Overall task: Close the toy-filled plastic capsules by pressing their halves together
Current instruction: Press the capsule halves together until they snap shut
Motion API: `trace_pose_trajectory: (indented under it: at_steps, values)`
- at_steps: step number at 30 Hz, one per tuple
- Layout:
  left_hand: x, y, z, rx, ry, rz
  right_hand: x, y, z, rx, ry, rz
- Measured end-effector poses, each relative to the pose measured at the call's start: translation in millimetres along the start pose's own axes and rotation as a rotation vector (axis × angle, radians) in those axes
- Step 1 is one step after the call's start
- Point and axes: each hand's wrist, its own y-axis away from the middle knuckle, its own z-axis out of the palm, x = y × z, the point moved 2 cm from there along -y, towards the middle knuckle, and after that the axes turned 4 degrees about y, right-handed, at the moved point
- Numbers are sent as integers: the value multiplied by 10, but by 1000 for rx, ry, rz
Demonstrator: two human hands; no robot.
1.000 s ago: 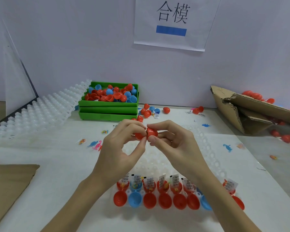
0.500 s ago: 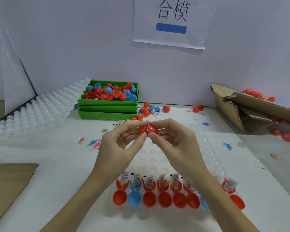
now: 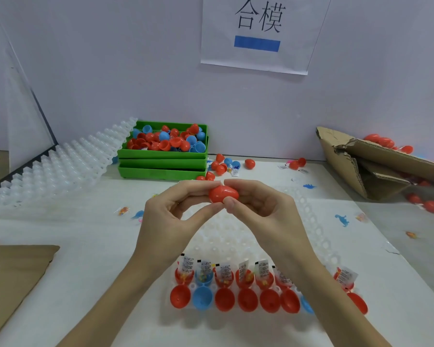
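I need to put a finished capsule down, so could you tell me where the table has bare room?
Bare cloth lies between the brown cardboard sheet and the left hand. Crowded: the near tray with open capsules, and around the green bins.

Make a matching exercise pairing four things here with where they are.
Things:
1. red capsule
2. green trays
3. torn cardboard box
4. paper sign

Places:
A. on the back wall
B. far right of the table
C. pinched between both hands
D. stacked at the back, left of centre

Pairs: 1-C, 2-D, 3-B, 4-A
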Motion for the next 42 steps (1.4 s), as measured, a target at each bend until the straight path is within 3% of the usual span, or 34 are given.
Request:
trace_pose_trajectory:
  at_steps: [4,15,20,31,36,42]
  values:
    - [-8,-1,-1,11,-54,36,51,10,17,17,-31,8]
    - [11,46,22,51,-329,230,36,100,186,50,223,-149]
    - [63,145,143,46,-557,383,76,124,196,155,218,-56]
    - [39,194,155,41,-731,514,37,128,197,70,409,-142]
    - [16,158,149,37,-692,461,104,92,182,29,290,-64]
    - [98,94,136,9,-661,382,138,56,197,-209,-177,151]
